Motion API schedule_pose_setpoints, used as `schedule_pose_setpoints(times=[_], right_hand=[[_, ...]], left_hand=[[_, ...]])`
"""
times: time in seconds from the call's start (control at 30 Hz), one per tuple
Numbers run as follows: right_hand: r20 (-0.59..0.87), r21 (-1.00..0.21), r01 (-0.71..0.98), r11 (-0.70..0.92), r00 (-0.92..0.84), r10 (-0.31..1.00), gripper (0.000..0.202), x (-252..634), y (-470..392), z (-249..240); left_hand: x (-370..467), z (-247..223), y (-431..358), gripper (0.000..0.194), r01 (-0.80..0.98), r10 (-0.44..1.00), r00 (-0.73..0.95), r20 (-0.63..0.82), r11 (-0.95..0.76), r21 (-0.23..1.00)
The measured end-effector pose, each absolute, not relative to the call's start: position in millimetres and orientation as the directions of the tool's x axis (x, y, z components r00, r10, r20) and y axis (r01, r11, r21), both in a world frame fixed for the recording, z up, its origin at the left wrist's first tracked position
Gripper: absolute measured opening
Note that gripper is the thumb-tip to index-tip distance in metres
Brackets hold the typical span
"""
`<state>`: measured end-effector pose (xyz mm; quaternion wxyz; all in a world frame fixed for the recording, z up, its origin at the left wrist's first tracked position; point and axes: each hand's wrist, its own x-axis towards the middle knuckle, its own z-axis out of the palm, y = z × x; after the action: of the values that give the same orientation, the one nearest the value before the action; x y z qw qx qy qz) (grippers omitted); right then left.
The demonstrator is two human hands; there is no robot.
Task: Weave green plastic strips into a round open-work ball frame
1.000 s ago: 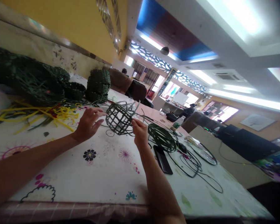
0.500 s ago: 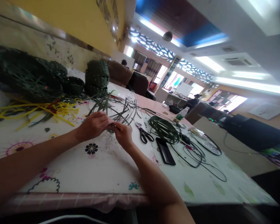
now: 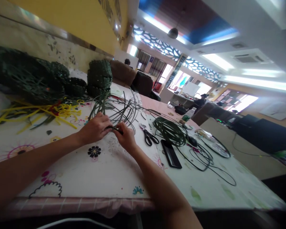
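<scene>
Over the middle of the white flowered tablecloth (image 3: 85, 178), both hands grip a piece of weaving made of dark green flat strips (image 3: 125, 111). The loose ends fan out beyond my fingers, away from me. My left hand (image 3: 96, 127) is closed on the weaving's left side, fingers curled over its near edge. A little to the right, my right hand (image 3: 125, 135) pinches the same near edge between thumb and fingers. Much of the woven part is hidden behind the hands. Black-handled scissors (image 3: 149, 136) lie just right of my right hand, blades pointing away.
A coil of green strip (image 3: 169, 130), a black phone (image 3: 171, 154) and a plastic bottle (image 3: 188, 115) are on the right. Dark green woven baskets (image 3: 99, 74) stand at the back left, behind yellow strips (image 3: 62, 111). Other people sit far off.
The hands have parted slightly, showing more of the strip edge between them. The loose strip ends have shifted, and the view has turned a little.
</scene>
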<state>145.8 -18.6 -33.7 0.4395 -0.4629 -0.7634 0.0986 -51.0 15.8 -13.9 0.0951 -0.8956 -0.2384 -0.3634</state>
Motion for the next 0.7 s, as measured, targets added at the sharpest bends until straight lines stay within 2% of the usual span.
schedule_pose_setpoints(times=[0.33,0.57,0.7], right_hand=[[0.589,-0.328,0.745,0.58,-0.318,0.742,0.013,152.2,-18.5,-37.9],[0.617,-0.173,0.797,0.579,-0.37,0.694,0.016,153.5,-16.1,-38.1],[0.602,-0.11,0.813,0.572,-0.403,0.69,0.015,152.0,-19.1,-35.3]], left_hand=[[-52.0,-20.4,16.0,0.015,0.446,0.314,0.611,0.727,-0.895,0.012],[-44.4,-27.8,11.8,0.014,0.426,0.367,0.513,0.776,-0.894,0.141],[-43.4,-27.5,9.2,0.013,0.432,0.387,0.494,0.778,-0.886,0.167]])
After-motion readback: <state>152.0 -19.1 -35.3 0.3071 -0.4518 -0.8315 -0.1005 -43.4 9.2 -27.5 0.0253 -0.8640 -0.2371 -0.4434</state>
